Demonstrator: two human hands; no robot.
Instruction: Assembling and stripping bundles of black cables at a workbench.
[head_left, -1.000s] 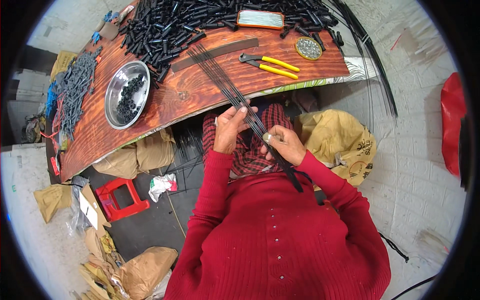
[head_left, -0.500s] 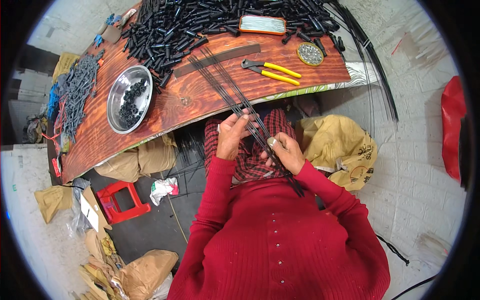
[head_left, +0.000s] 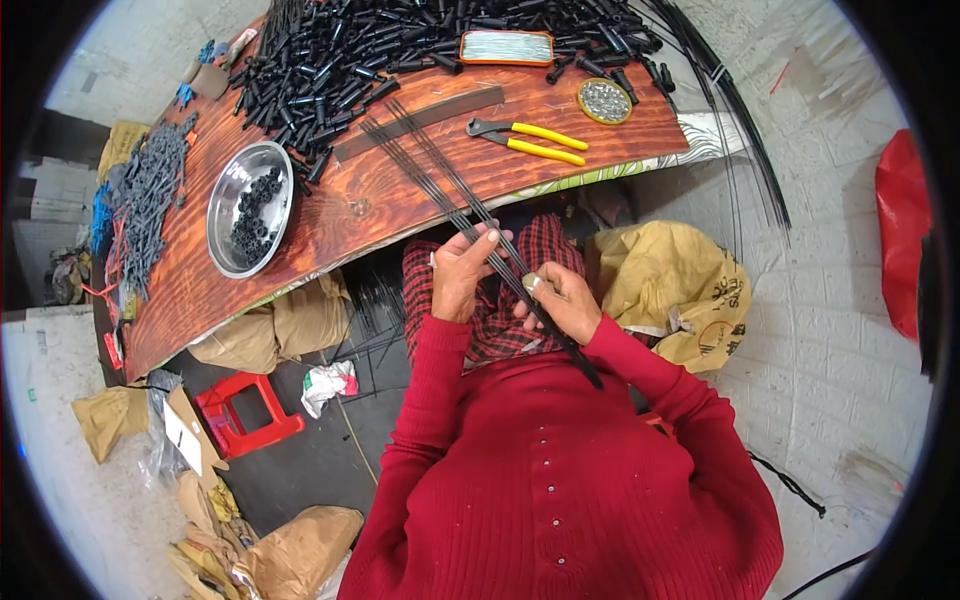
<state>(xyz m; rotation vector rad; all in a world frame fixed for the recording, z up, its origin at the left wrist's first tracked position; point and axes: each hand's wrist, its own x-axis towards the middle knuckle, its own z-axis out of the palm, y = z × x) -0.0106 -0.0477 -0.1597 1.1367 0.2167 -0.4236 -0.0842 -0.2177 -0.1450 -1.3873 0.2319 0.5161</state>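
A bundle of thin black rods [head_left: 445, 193] slants across my lap, from over the table edge down to my red sweater. My left hand [head_left: 463, 272] grips it near the middle, thumb on top and fingers beneath. Lower down, my right hand [head_left: 566, 303] pinches the same rods; its thumb has a pale wrap and some fingertips are hidden under the bundle. Toward the table the rods part into two groups, while their lower ends lie close together.
The wooden table [head_left: 330, 225] bears yellow-handled pliers [head_left: 525, 140], a flat bar [head_left: 420, 123], a metal bowl [head_left: 222, 215] of black rings, a pile of black tubes [head_left: 340, 75], an orange-rimmed tray [head_left: 507, 48] and a round tub [head_left: 604, 101]. A yellow sack [head_left: 670, 275] stands at right; a red stool [head_left: 245, 412] at left.
The rods' lower ends have drawn closer together. Both hands keep their hold at almost the same places. The whole view has shifted slightly.
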